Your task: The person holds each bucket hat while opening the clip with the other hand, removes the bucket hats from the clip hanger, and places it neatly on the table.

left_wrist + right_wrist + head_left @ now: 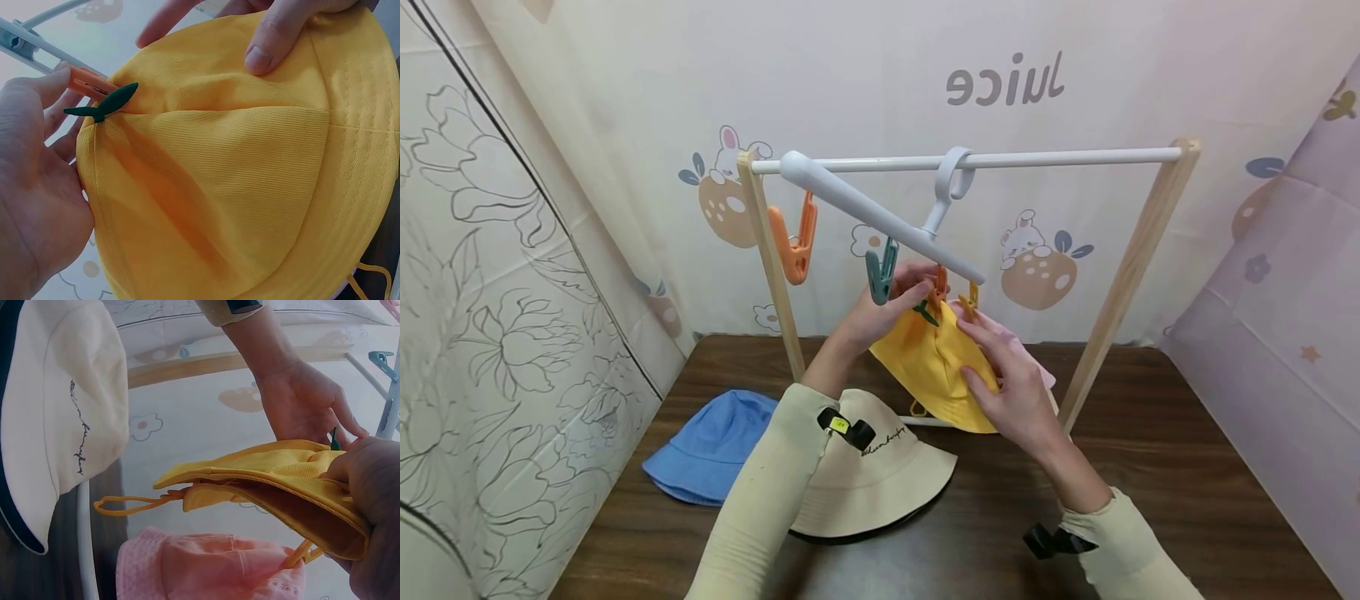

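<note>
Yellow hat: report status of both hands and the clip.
Left hand pinches orange clip at yellow hat edge. Right hand holds the hat's brim. Pink hat hangs close behind.

The yellow hat (250,187) you hold is matt woven cloth with a fine ribbed twill and stitched seams; its leaf (106,103) looks like smooth dark green felt or rubber, which one you cannot tell. The orange peg (87,81) at it is smooth plastic. Your hanger (880,217) is smooth pale plastic with a slight sheen, as is the white rail (1060,157). The frame posts (1131,267) are bare light wood. The pink hat (212,562) is soft, open-knit cloth. The cream hat (872,475) and blue hat (715,450) are matt cotton-like cloth. The table (1187,483) is dark, grained wood-look with a low sheen.
</note>
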`<action>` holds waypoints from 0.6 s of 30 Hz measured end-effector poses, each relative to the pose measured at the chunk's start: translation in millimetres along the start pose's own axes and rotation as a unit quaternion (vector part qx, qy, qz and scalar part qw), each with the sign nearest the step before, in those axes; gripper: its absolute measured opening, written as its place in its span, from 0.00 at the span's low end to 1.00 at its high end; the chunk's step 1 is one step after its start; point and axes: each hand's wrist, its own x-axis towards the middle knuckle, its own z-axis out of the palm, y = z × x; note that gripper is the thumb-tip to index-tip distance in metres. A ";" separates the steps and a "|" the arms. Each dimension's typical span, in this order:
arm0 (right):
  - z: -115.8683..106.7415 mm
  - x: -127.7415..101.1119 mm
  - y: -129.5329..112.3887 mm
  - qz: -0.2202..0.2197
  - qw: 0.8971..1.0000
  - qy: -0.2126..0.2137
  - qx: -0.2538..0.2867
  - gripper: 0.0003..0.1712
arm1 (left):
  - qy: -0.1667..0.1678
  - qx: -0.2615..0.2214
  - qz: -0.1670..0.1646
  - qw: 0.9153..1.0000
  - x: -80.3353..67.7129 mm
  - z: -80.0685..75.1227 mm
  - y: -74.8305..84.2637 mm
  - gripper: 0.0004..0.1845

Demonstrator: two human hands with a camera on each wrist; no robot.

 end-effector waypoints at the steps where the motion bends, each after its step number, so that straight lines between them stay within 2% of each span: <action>1: -0.2 -0.4 -0.1 0.002 1.000 0.000 0.000 0.42 | 0.000 0.000 0.000 1.000 0.1 0.4 0.0 0.22; 18: -0.7 -1.5 -2.5 0.012 1.000 -0.002 0.010 0.41 | 0.007 0.005 -0.006 1.000 -0.9 3.4 3.2 0.21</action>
